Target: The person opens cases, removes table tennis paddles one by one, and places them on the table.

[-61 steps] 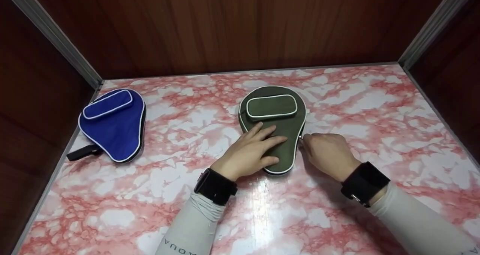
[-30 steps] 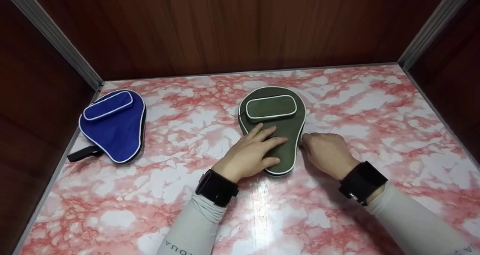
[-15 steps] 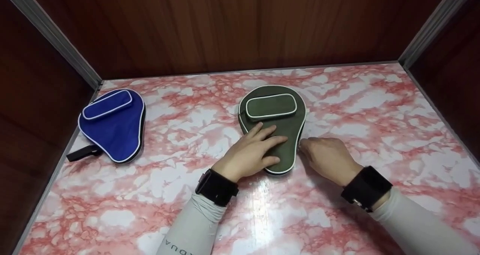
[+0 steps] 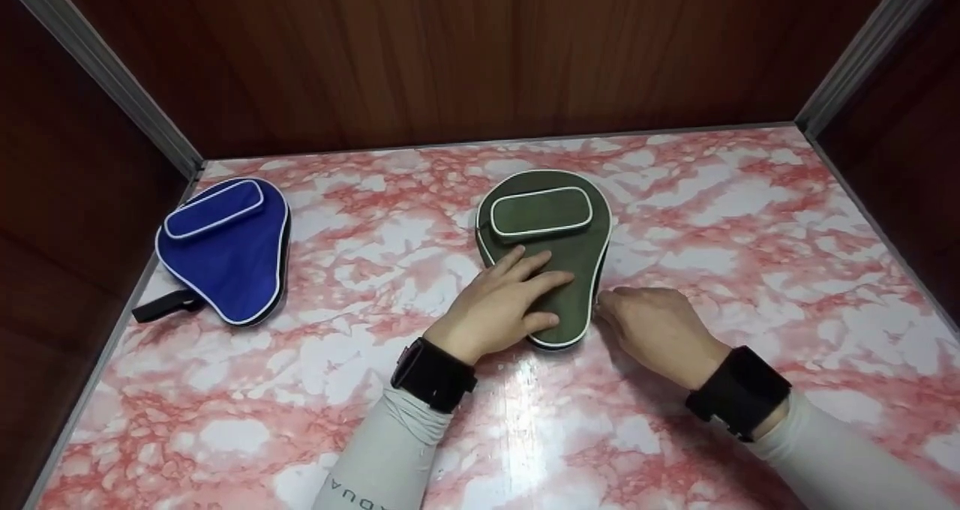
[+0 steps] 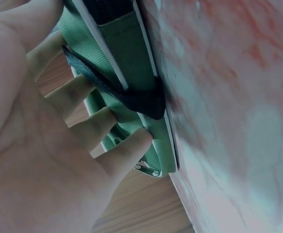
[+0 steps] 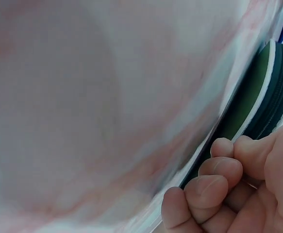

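A green table-tennis bat case [image 4: 574, 259] with white piping and a raised pocket [image 4: 541, 211] lies flat, its narrow end toward me. My left hand [image 4: 491, 307] rests on its lower left part with the fingers spread. In the left wrist view those fingers reach over the side of the case, near a black strap [image 5: 114, 92]. At the lower right edge my right hand [image 4: 656, 334] has curled fingers and pinches the zipper pull, which the fingers hide. The right wrist view shows thumb and forefinger together beside the case's zipped side [image 6: 272, 97].
A blue bat case [image 4: 240, 262] with a black strap [image 4: 169, 305] lies at the far left of the red-and-white marbled tabletop [image 4: 360, 270]. Brown wood-grain panels [image 4: 480, 60] stand at the back and both sides.
My right hand has slid toward me along the right edge of the green case, from its middle to its narrower part. The left hand and both cases have stayed put.
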`<state>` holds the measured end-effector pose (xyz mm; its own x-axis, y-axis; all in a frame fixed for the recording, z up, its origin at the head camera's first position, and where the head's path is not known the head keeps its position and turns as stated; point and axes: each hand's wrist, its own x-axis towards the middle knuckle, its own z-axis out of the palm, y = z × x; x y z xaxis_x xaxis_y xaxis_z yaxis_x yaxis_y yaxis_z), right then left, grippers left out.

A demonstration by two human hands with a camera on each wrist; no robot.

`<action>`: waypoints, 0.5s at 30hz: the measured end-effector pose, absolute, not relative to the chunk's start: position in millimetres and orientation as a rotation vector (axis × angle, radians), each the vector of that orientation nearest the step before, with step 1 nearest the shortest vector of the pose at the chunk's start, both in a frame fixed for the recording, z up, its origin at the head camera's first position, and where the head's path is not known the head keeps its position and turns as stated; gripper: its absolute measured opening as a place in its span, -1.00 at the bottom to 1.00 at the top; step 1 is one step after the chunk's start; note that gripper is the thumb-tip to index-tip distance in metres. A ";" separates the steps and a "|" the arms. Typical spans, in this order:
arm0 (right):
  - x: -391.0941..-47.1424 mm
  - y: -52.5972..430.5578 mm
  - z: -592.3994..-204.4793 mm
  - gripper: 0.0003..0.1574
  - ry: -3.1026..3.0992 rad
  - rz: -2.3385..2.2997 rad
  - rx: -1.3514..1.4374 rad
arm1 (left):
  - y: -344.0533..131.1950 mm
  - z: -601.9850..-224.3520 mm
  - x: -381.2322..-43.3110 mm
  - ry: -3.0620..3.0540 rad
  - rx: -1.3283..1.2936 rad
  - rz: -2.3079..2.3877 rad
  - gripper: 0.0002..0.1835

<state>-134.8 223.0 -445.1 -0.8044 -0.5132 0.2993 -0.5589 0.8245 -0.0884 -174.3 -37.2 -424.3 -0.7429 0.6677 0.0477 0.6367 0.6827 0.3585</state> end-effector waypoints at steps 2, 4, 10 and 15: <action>-131.7 222.8 -444.2 -0.65 -2.745 0.255 0.828 | -37.0 -424.0 -174.0 2.812 1.093 0.533 -0.32; -128.9 222.4 -443.3 -0.65 -2.743 0.255 0.837 | -37.1 -423.6 -173.2 2.818 1.097 0.531 -0.32; -121.3 221.1 -441.7 -0.58 -2.747 0.238 0.876 | -37.3 -423.3 -171.4 2.826 1.102 0.549 -0.33; -115.5 220.4 -440.7 -0.62 -2.777 0.227 0.906 | -35.7 -423.6 -169.5 2.848 1.099 0.537 -0.34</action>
<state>-115.5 220.4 -440.7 -0.7886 -0.5632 0.2468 -0.5958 0.7991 -0.0801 -169.5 -35.7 -423.6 -0.7477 0.6587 0.0841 0.6441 0.6886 0.3332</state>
